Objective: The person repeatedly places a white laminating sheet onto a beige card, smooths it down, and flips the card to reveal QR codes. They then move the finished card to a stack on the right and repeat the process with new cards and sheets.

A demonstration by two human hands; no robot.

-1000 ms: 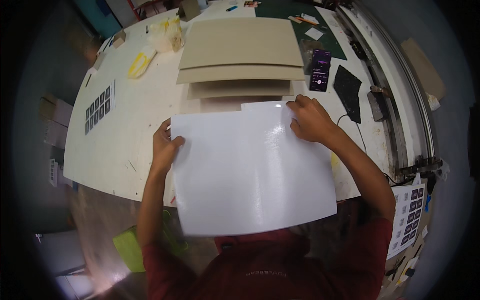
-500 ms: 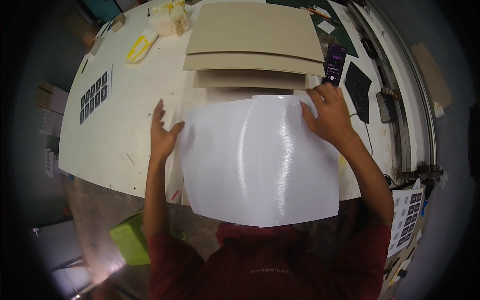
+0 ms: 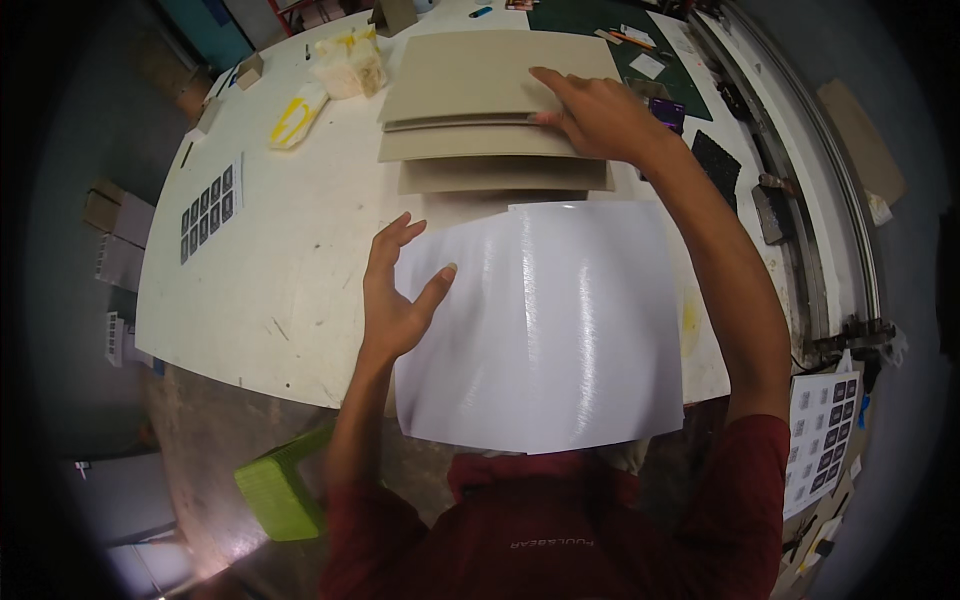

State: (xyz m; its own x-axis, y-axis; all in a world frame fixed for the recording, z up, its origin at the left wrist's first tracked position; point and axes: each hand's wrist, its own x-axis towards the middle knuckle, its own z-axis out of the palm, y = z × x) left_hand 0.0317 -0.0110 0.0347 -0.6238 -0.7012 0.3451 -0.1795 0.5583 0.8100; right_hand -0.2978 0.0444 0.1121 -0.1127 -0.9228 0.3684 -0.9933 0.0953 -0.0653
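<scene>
A large glossy white sheet (image 3: 610, 320) lies in front of me over the table's near edge, a lengthwise strip of shine down its middle. My left hand (image 3: 400, 290) is at its left edge, thumb and fingers spread, with nothing seen between them. Farther off is a stack of beige-grey boards (image 3: 450, 75). My right hand (image 3: 605, 115) reaches across to this stack. Its index finger stretches over the top board and the thumb lies apart from it, at the board's front edge. The hand hides that board's right front corner.
Printed label sheets (image 3: 210, 210) lie at the left of the white table (image 3: 290, 220). A plastic bag (image 3: 350, 65) and a yellow-white packet (image 3: 297, 118) are behind them. At right are a phone (image 3: 667, 113), a green cutting mat (image 3: 580, 18) and a metal rail (image 3: 850, 220). A green basket (image 3: 280, 490) stands below.
My right hand has left the white sheet's upper right corner and moved away from me onto the boards. My left hand has shifted right, over the sheet's left edge.
</scene>
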